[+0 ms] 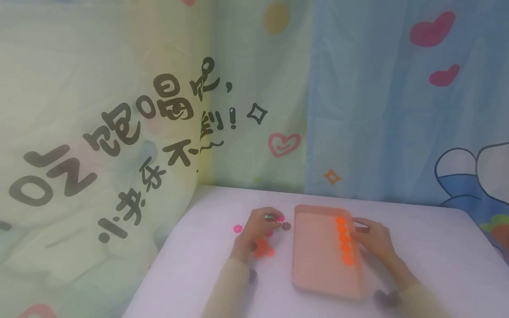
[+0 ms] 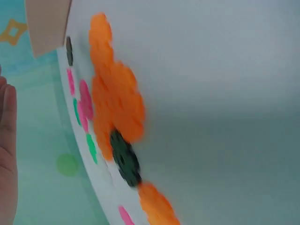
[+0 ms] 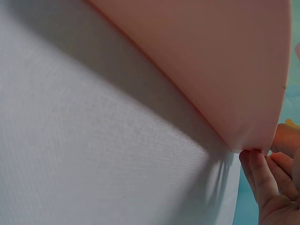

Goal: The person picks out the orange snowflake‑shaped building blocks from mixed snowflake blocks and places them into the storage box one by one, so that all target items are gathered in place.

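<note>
A shallow pink tray (image 1: 318,265) lies on the white table with a row of several orange flower-shaped pieces (image 1: 344,243) along its right side. My right hand (image 1: 375,238) grips the tray's right rim, its fingertips (image 3: 262,173) at the edge in the right wrist view. Left of the tray, my left hand (image 1: 262,223) is over loose flower pieces, thumb and index finger apart. By those fingertips are a pink piece (image 1: 281,218) and a dark piece (image 1: 286,226). Only part of the left hand (image 2: 8,150) shows in its wrist view.
Under and beside the left arm lie more orange pieces (image 1: 261,248) and a pink piece (image 1: 237,229). Green pieces (image 2: 91,148) and a dark green piece (image 2: 125,158) show in the left wrist view. Dark pieces (image 1: 385,298) lie near the right forearm. Printed curtains (image 1: 254,159) stand behind.
</note>
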Demonstrator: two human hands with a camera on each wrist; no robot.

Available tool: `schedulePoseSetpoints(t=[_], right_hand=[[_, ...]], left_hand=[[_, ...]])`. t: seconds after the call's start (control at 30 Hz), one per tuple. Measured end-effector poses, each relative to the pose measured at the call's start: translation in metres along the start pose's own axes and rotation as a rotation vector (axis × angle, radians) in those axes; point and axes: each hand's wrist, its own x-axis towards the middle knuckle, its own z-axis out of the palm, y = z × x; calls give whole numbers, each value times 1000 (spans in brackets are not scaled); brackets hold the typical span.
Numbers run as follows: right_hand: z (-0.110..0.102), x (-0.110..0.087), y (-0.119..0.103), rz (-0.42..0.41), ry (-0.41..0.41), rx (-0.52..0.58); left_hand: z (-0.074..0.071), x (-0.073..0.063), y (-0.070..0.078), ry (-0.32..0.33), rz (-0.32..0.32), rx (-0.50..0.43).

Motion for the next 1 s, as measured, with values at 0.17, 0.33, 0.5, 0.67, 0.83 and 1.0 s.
schedulePoseSetpoints(t=[0.17,0.33,0.5,0.67,0.83,1.0], right_hand=[[-1,-1,0,-20,2,-3],[-1,-1,0,-32,5,-1],[0,2,3,-8,-4,0],[1,3,5,-3,2,-5],[1,3,5,-11,-4,5],[1,3,6,-9,-7,6]], left_hand=[[-10,-6,-11,16,-45,51],[-15,-12,-21,33,-99,12],[-17,-17,-29,39,-176,-14],[-20,-20,-36,1,-217,-35],[-26,-23,-39,-36,-219,-3],[-30,-26,-40,-45,-274,22]])
